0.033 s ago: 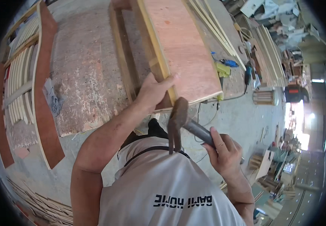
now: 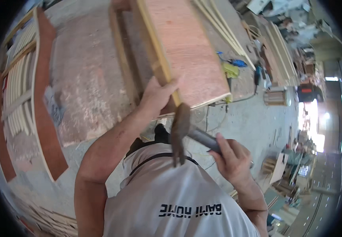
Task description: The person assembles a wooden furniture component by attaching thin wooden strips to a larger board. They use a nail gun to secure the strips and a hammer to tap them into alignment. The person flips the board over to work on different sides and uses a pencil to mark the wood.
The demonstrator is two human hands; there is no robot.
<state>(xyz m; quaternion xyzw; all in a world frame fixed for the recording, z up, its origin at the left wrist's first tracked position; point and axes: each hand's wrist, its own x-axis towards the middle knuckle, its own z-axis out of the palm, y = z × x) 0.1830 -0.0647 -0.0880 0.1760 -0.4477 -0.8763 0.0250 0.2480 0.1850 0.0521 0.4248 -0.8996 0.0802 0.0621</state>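
Observation:
My right hand (image 2: pixel 234 161) is wrapped round the dark handle of a claw hammer (image 2: pixel 181 125). The rusty hammer head is at the near corner of a wooden frame (image 2: pixel 202 75), claw pointing back toward my shirt; whether its face touches the wood I cannot tell. This frame has a reddish plywood panel and a pale strip along its left edge. My left hand (image 2: pixel 157 94) grips that edge close to the corner, thumb over the top, the other fingers partly hidden behind the strip. Any nail at the corner is hidden by the hammer.
The worn worktable (image 2: pixel 88 79) lies under the frame. At left stands a slatted assembly with curved reddish-brown sides (image 2: pixel 46 118). Pale wood strips (image 2: pixel 222 29), a blue-and-black power tool (image 2: pixel 257 75) and a yellow-green tool (image 2: pixel 231 71) are at right. A cable hangs near the table edge.
The hammer head and my right hand sit slightly further left and lower in the picture. The whole scene has shifted a little left as well; both grips are unchanged.

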